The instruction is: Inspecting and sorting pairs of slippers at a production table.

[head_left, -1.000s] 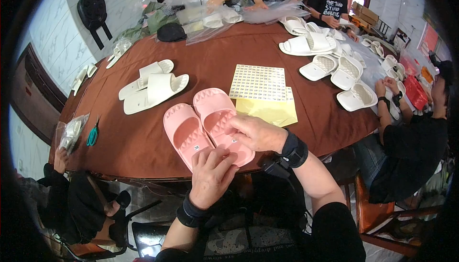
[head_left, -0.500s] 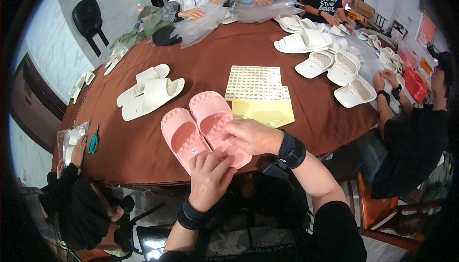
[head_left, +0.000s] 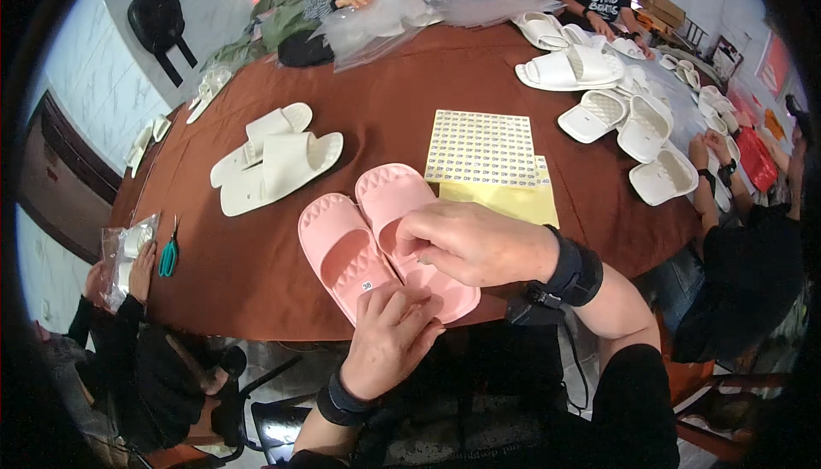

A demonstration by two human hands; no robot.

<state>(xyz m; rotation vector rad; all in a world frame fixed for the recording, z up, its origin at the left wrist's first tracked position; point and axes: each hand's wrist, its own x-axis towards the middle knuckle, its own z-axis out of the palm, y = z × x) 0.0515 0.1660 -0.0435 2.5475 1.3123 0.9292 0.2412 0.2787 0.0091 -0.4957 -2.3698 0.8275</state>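
Note:
A pair of pink slippers lies side by side at the table's near edge, toes pointing away. My left hand rests on the heel end of the left slipper, fingers curled over it. Just beyond those fingers, a small white sticker sits on that slipper's insole. Over the right slipper, my right hand is closed in a pinch; whatever lies between its fingertips is hidden. Close beyond this hand are a sheet of small printed stickers and a yellow backing sheet partly under it.
White slippers lie left of centre, with more white slippers heaped at the right. Teal-handled scissors rest near the left edge. Co-workers sit around the brown-covered table, some handling clear plastic bags.
The view has shifted slightly, moving the table's contents within the picture. My right hand has lifted a little off the right slipper's insole. My left hand stays at the left slipper's heel.

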